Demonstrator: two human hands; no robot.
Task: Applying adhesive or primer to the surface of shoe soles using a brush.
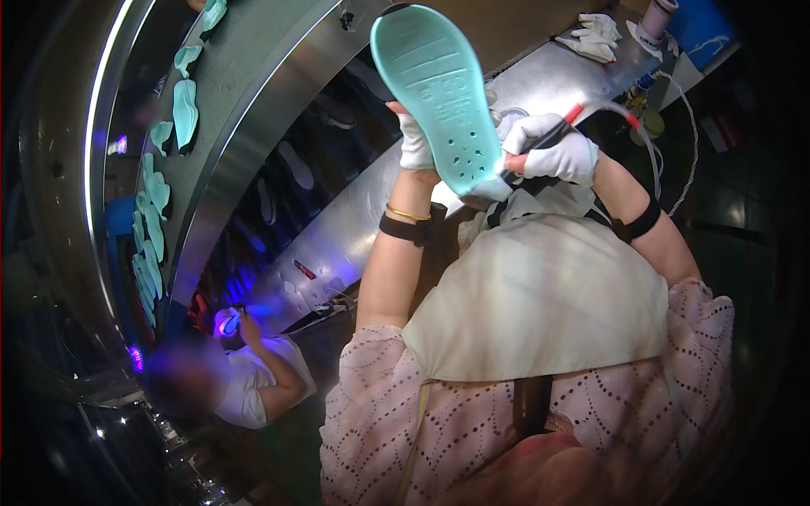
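In the upper middle of the frame my left hand (pixel 415 143), in a white glove, is closed on the edge of a mint-green shoe sole (pixel 439 101), held up with its heel end low. My right hand (pixel 553 156) is closed around a black and red pen-like tool (pixel 548 135) with a thin hose (pixel 654 143), its tip at the heel. I think I should keep the sole steady and the tip close. Behind is a curved metal conveyor (pixel 253 126) with more soles (pixel 184 110) at the upper left; a co-worker (pixel 245 371) sits at the lower left near violet light.
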